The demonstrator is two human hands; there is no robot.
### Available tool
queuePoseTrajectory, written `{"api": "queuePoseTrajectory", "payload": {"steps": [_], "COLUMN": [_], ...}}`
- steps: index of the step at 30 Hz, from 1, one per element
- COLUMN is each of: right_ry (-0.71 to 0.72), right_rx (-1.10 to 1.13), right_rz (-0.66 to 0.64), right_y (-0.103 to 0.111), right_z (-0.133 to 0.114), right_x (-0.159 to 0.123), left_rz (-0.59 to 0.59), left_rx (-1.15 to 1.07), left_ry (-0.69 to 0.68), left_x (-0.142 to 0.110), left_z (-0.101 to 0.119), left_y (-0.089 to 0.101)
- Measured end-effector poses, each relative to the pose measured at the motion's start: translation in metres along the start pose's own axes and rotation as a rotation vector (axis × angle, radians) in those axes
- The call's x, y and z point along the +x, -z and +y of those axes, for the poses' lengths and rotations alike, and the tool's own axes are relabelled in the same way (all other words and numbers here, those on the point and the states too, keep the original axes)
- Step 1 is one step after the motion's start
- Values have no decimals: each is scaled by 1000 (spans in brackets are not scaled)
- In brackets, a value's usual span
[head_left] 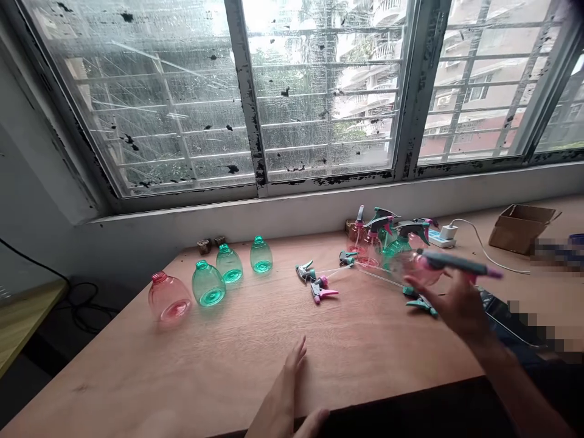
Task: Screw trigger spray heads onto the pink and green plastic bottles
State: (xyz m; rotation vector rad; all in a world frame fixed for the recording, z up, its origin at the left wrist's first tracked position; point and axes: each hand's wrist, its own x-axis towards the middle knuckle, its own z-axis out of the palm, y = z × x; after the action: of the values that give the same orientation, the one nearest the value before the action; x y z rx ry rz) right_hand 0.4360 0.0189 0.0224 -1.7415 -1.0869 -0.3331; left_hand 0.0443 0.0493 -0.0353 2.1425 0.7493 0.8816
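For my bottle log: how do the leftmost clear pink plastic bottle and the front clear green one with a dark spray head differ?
The pink bottle has a bare neck; the green bottle wears a dark spray head. The pink bottle stands far left; the green bottle stands right of centre. Both are transparent.

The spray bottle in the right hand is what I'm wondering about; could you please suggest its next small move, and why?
Probably set the held spray bottle upright beside the standing spray bottles. Its spray head appears fitted, though motion blurs it, and the right hand holds it near that group, where bottles also carry spray heads.
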Motion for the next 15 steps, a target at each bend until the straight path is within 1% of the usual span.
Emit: {"api": "queuePoseTrajectory", "payload": {"steps": [1, 2, 3, 5, 9, 13, 15], "right_ry": [-45, -60, -96, -102, -78, -85, -49], "right_rx": [-141, -249, -335, -358, -357, -384, -377], "right_rz": [-7, -94, -124, -177, -203, -162, -113], "right_y": [5, 10, 13, 16, 6, -6, -11], "right_z": [14, 27, 38, 56, 75, 89, 95], "right_x": [15, 27, 37, 52, 66, 72, 75], "left_rz": [-29, -68, -109, -169, -183, -256, -282], "left_rx": [66, 142, 216, 318, 383, 476, 507], "left_ry": [-40, -88, -137, -218, -286, -294, -297], "left_x": [0, 1, 3, 5, 10, 11, 12], "left_z": [-2, -3, -4, -2, 7, 9, 8], "left_y": [-1, -2, -3, -2, 2, 4, 3]}}
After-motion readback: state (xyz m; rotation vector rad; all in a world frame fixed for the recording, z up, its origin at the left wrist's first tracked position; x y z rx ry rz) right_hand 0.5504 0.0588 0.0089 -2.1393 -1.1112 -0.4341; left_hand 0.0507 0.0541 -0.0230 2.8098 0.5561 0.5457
